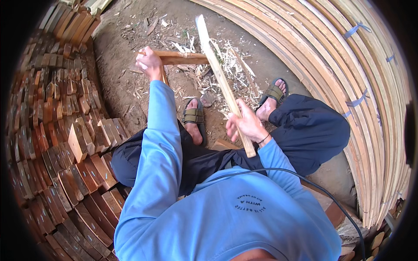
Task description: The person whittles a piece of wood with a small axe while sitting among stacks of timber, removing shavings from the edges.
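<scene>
My left hand (150, 63) is held out ahead, its fingers closed round a brown wooden piece (183, 57). That piece reaches right, its far end meeting a long pale wooden stick (220, 78); its exact kind is unclear. A second thin brown edge shows just below my left hand. My right hand (249, 123) grips the pale stick near its lower end, close to my lap. The stick slants up and away to the left, and its far tip looks whitish and freshly cut.
Wood shavings (233, 65) litter the dirt ground (115, 74) ahead of my sandalled feet. Stacked brown wooden blocks (52, 143) line the left side. Long pale planks (348, 65), with blue ties, curve along the right. A black cable (322, 188) crosses my shirt.
</scene>
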A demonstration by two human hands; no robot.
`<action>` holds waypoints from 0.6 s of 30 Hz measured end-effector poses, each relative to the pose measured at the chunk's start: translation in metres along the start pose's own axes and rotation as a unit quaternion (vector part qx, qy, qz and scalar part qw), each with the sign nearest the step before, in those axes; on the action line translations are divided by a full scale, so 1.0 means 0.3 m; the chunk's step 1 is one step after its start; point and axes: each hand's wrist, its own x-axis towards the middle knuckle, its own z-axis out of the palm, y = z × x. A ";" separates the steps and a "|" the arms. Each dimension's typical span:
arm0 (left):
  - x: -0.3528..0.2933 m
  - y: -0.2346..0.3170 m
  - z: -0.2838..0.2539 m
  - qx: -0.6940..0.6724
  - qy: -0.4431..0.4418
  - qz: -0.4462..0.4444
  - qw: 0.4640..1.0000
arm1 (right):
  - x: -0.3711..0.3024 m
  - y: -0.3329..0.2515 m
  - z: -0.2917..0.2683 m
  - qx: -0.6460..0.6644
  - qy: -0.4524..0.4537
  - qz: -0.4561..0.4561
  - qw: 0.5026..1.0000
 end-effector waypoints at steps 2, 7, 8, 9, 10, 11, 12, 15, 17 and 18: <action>-0.009 0.041 0.001 0.001 0.004 0.016 1.000 | -0.027 0.014 0.012 -0.112 0.019 0.017 0.993; -0.008 0.046 0.021 0.021 -0.011 0.036 0.999 | -0.081 -0.019 0.057 -0.256 0.066 -0.136 0.955; -0.005 0.057 0.029 0.021 -0.014 0.043 0.999 | -0.045 0.031 0.048 -0.292 0.105 -0.266 0.913; -0.004 0.058 0.029 0.016 -0.015 0.044 0.999 | -0.033 0.038 0.056 -0.306 0.120 -0.298 0.896; -0.004 0.059 0.029 0.011 -0.015 0.045 0.999 | -0.029 0.044 0.067 -0.319 0.136 -0.327 0.879; -0.004 0.060 0.029 0.006 -0.016 0.047 0.999 | -0.040 0.047 0.078 -0.317 0.131 -0.265 0.901; 0.000 0.049 0.032 0.009 -0.010 0.049 0.999 | -0.052 0.035 0.090 -0.316 0.124 -0.202 0.919; 0.000 0.042 0.033 0.008 -0.005 0.049 0.999 | -0.065 0.006 0.102 -0.346 0.125 -0.145 0.918; -0.019 0.067 0.019 -0.008 -0.019 0.043 0.999 | -0.073 -0.040 0.104 -0.321 0.138 -0.174 0.921; -0.018 0.052 0.011 -0.001 -0.013 0.046 0.999 | -0.082 -0.064 0.112 -0.308 0.139 -0.190 0.922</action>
